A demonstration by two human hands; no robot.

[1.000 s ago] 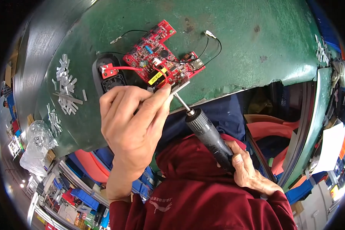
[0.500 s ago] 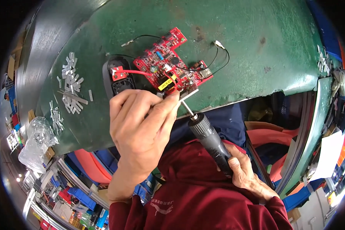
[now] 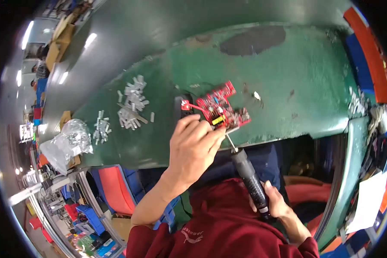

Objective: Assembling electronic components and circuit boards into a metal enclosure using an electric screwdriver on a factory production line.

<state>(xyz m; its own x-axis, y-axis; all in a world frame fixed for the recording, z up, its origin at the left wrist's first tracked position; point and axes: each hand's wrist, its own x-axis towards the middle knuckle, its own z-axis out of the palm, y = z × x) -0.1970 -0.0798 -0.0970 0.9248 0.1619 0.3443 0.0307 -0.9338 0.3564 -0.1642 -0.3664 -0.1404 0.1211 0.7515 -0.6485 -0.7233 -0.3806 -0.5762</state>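
Note:
My left hand (image 3: pixel 193 146) pinches the near edge of a red circuit board (image 3: pixel 218 99), close to its yellow-labelled part. Along that edge runs a narrow light metal strip (image 3: pixel 232 130), partly behind my fingertips. My right hand (image 3: pixel 276 201) is wrapped round the lower end of a black electric screwdriver (image 3: pixel 248 175). Its thin shaft points up and left, and the tip meets the board's near edge by the strip; the exact contact is too small to tell. A red wire joins the board to a black plastic housing (image 3: pixel 182 104) on its left, partly hidden by my left hand.
Small grey-white pieces (image 3: pixel 133 103) lie heaped on the green worktop (image 3: pixel 305 77), with a smaller pile (image 3: pixel 101 128) nearer me. A clear plastic bag (image 3: pixel 69 144) sits at the left edge. More pieces (image 3: pixel 357 103) and an orange bin edge (image 3: pixel 370 56) are at the right.
The whole view has shifted and pulled back, so more of the worktop's far side shows. My hands, the board and the screwdriver keep nearly the same arrangement.

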